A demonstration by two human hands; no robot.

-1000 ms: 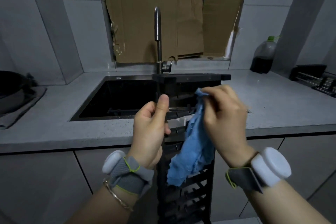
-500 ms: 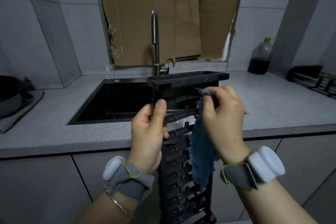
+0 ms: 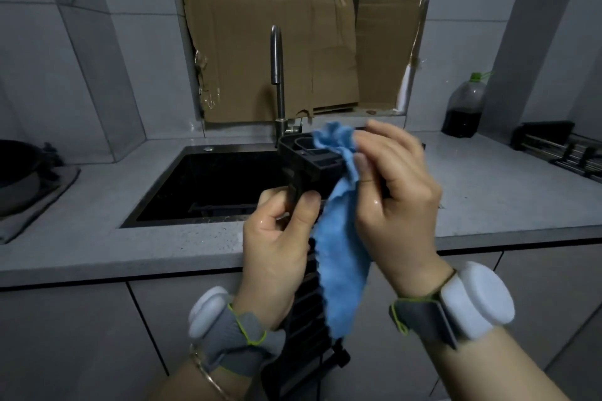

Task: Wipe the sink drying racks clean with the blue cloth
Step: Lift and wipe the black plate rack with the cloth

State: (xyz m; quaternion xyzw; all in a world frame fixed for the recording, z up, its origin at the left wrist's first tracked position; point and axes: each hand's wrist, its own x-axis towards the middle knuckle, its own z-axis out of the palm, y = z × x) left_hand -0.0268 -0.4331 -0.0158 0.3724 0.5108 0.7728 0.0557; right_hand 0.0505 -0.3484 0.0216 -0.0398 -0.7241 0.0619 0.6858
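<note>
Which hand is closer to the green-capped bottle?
Right. The right hand holds the blue cloth left of the bottle; the left hand grips the rack farther left, lower down.

I am watching the drying rack (image 3: 304, 158), a long black slatted plastic piece, standing nearly upright just in front of the sink (image 3: 211, 182). Its ribbed, hollow top end is rising over the sink's right front corner, and its lower end is hanging below the desk (image 3: 163, 247) edge. My left grip (image 3: 277, 247) is clasping its left rail under the top end. The blue cloth (image 3: 342, 264) is bunching against the rack's top, above the sink's rim, pinched by my right grip (image 3: 397, 205). Its loose, ragged-edged tail is hanging down over the slats.
</note>
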